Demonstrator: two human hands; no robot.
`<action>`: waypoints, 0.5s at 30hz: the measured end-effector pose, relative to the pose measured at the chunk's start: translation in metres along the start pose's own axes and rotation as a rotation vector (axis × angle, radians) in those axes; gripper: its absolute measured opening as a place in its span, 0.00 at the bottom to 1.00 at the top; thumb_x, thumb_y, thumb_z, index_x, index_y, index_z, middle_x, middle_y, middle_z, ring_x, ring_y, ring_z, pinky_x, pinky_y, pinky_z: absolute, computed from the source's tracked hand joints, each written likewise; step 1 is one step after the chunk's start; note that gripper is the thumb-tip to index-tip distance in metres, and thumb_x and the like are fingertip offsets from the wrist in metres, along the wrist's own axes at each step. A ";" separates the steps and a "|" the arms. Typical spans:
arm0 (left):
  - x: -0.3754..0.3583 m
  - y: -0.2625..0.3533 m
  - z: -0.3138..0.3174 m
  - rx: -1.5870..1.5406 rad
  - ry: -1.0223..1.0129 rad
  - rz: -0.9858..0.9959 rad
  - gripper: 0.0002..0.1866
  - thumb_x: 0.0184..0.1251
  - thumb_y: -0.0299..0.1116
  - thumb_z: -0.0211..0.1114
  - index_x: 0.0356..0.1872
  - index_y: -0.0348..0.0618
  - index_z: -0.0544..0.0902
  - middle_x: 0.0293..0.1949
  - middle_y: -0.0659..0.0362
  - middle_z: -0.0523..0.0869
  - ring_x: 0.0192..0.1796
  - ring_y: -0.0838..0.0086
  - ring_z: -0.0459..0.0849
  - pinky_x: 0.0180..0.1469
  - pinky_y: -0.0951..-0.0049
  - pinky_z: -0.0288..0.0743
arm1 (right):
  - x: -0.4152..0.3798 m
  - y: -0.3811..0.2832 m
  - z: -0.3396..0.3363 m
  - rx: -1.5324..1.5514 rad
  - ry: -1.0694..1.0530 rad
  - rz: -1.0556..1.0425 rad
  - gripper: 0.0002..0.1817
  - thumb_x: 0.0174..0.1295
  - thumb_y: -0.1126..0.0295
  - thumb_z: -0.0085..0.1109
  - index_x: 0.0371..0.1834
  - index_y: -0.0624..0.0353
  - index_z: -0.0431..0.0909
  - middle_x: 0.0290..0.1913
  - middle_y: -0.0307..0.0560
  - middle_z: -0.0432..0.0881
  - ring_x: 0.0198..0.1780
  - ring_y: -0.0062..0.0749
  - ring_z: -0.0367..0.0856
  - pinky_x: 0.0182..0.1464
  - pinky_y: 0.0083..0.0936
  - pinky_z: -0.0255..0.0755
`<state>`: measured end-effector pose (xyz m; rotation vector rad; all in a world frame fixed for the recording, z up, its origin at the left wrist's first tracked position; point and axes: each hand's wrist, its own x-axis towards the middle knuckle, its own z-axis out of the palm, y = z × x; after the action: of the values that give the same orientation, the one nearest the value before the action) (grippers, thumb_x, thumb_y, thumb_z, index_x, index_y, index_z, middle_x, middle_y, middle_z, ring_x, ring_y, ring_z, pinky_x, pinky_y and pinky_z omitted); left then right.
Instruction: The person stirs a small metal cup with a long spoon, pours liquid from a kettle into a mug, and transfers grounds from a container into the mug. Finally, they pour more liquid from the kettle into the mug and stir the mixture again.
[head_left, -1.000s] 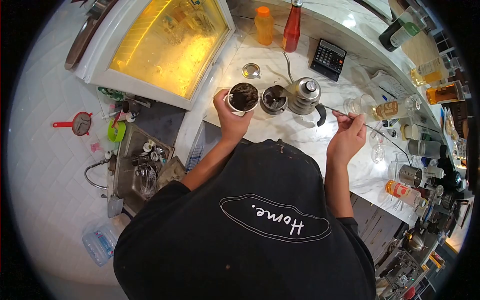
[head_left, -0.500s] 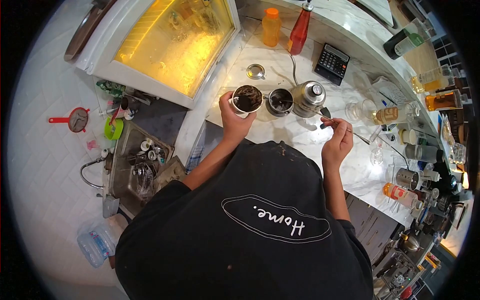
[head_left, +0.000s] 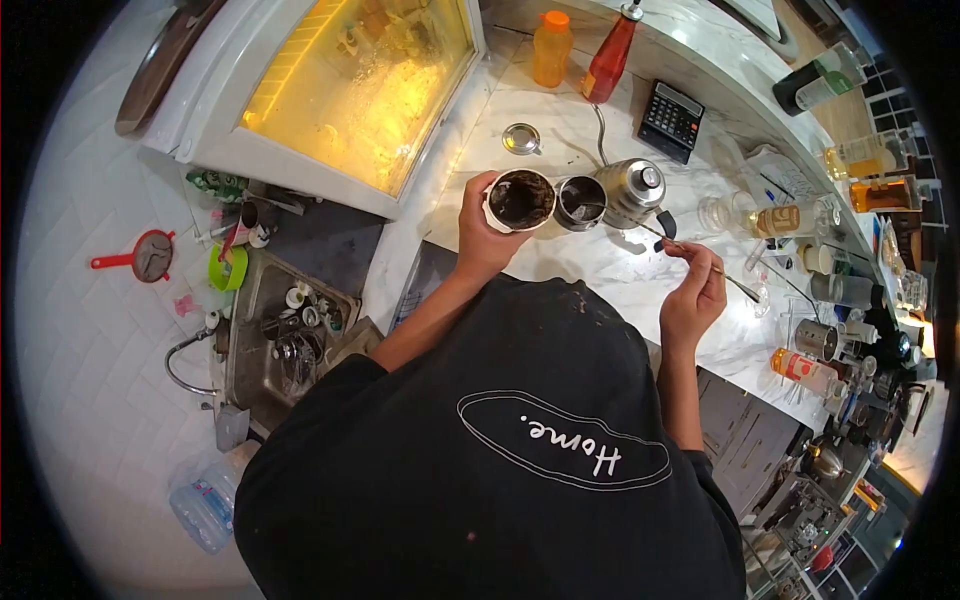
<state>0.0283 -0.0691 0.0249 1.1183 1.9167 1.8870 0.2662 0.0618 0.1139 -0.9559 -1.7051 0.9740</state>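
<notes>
I'm seeing a loose black short-sleeved shirt (head_left: 400,430) here, and across it runs white "Home." lettering (head_left: 570,445), upside down to me, ringed by a thin white pointed oval (head_left: 490,461); brownish specks (head_left: 592,312) dot the neckline.

Bright, with fisheye-bent edges.

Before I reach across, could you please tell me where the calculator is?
In the head view, the calculator lies on the counter to the right of the red bottle, just beyond the steel kettle.
</notes>
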 end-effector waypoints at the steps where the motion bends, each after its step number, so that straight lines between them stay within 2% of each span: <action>1: 0.002 -0.001 0.000 0.008 -0.006 0.011 0.44 0.47 0.20 0.85 0.65 0.39 0.67 0.57 0.53 0.82 0.59 0.70 0.84 0.64 0.68 0.80 | 0.000 -0.006 -0.002 0.016 0.041 0.005 0.17 0.84 0.68 0.42 0.45 0.67 0.81 0.38 0.52 0.90 0.44 0.32 0.89 0.56 0.29 0.77; 4: 0.010 -0.007 0.005 0.001 -0.037 0.012 0.44 0.47 0.21 0.86 0.65 0.39 0.68 0.57 0.53 0.82 0.59 0.70 0.85 0.63 0.68 0.80 | -0.001 -0.023 -0.013 0.055 0.168 0.001 0.19 0.84 0.67 0.41 0.44 0.69 0.80 0.38 0.53 0.89 0.44 0.34 0.89 0.56 0.30 0.77; 8: 0.018 -0.003 0.013 -0.028 -0.089 -0.011 0.43 0.47 0.22 0.86 0.64 0.40 0.68 0.56 0.53 0.82 0.59 0.70 0.85 0.62 0.69 0.81 | -0.002 -0.043 -0.025 0.194 0.379 -0.046 0.22 0.86 0.62 0.39 0.47 0.72 0.76 0.34 0.61 0.86 0.40 0.44 0.89 0.58 0.43 0.80; 12: 0.025 -0.002 0.022 -0.118 -0.151 0.009 0.45 0.48 0.22 0.86 0.65 0.40 0.65 0.56 0.53 0.82 0.59 0.70 0.85 0.62 0.69 0.81 | -0.010 -0.062 -0.024 0.291 0.349 -0.158 0.24 0.86 0.59 0.36 0.47 0.71 0.75 0.36 0.64 0.87 0.36 0.45 0.89 0.59 0.45 0.82; 15: 0.026 -0.004 0.026 -0.133 -0.191 0.019 0.47 0.47 0.23 0.87 0.65 0.41 0.63 0.56 0.53 0.82 0.58 0.70 0.85 0.61 0.69 0.81 | -0.015 -0.071 -0.004 0.223 0.221 -0.206 0.23 0.86 0.60 0.35 0.47 0.71 0.75 0.38 0.64 0.88 0.38 0.44 0.90 0.61 0.49 0.80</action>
<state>0.0258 -0.0319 0.0267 1.2294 1.6601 1.8145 0.2612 0.0218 0.1747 -0.6994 -1.4440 0.8666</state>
